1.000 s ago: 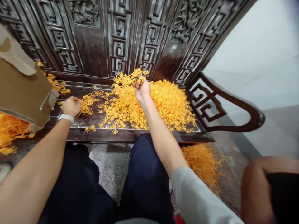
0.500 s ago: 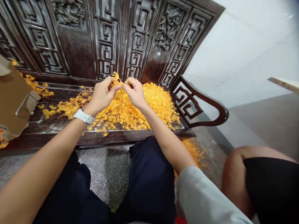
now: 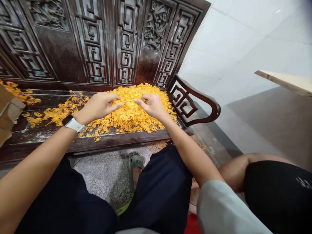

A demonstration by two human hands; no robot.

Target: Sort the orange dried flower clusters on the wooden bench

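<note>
My left hand [image 3: 101, 104], with a watch [image 3: 73, 123] on its wrist, is above the front of a yellow heap. Its thumb and fingers are closed at one end of a thin yellow stem [image 3: 128, 101]. Pinched at the stem's other end is my right hand [image 3: 153, 104], a short way to the right. Below and behind both hands lies the heap of small yellow plastic flower pieces [image 3: 146, 120]. Longer branched yellow sprigs [image 3: 55, 113] lie left of it. My fingers partly hide the stem's ends.
The pieces rest on a dark carved wooden bench [image 3: 117, 139] with a curved armrest [image 3: 214, 109] at right. A torn cardboard box [image 3: 11, 113] stands at the left. Another person's bare knee [image 3: 234, 169] is close on my right. A wooden board [image 3: 287, 83] juts in from the right.
My hands have moved lower and farther apart, and the stem is stretched between them. The branched yellow tuft seen above the fingers before no longer shows there. The view has shifted right.
</note>
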